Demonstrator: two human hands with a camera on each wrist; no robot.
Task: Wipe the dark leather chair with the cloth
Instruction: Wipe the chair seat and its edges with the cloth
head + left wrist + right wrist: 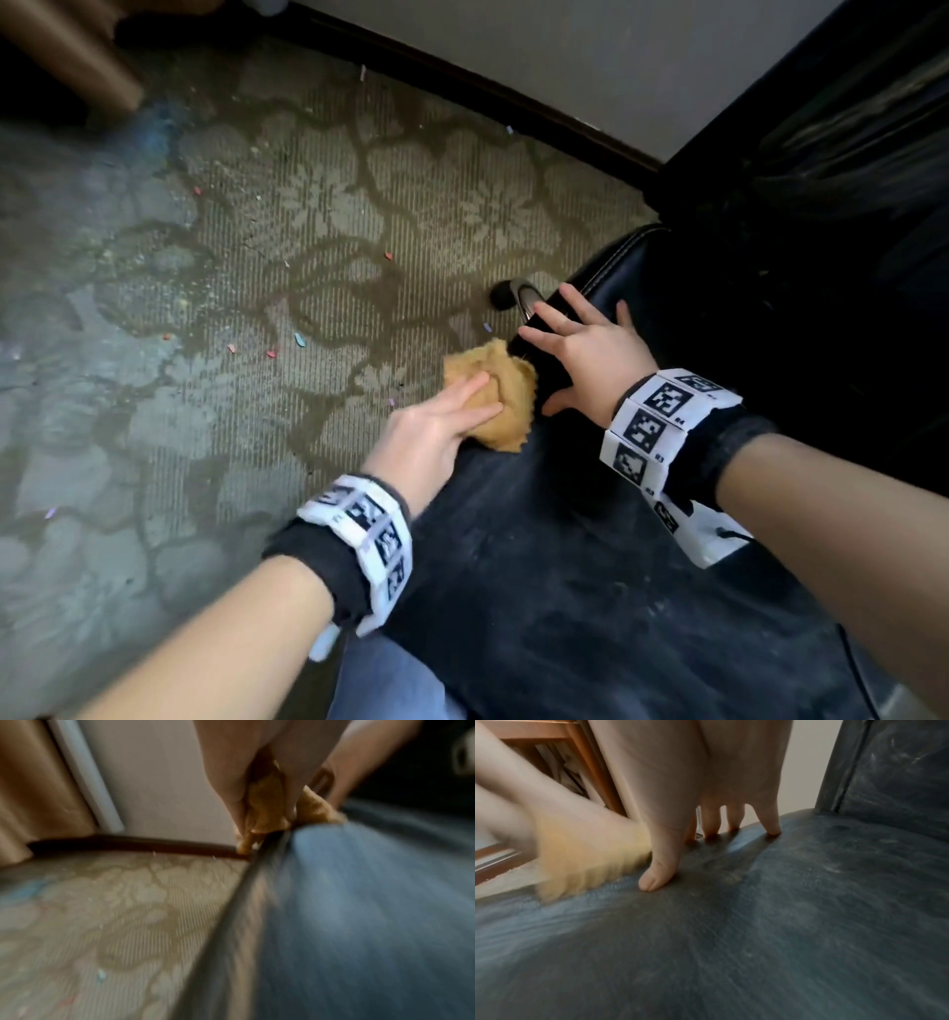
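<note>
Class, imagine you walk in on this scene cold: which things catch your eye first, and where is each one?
The yellow cloth stands out first, bunched under the left hand at the left edge of the dark leather chair. Just to its right, the right hand lies spread flat on the seat, which looks dusty and streaked. Left of the chair, the patterned carpet is dotted with small coloured scraps.

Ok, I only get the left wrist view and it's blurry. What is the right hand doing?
Observer: The right hand lies flat on the chair seat with its fingers spread, right of the cloth.
Operator: Is it holding anything?
Observer: No, the right wrist view shows its fingertips just pressing the leather.
Operator: And how does the backrest look?
Observer: The backrest shows pale dusty streaks.
</note>
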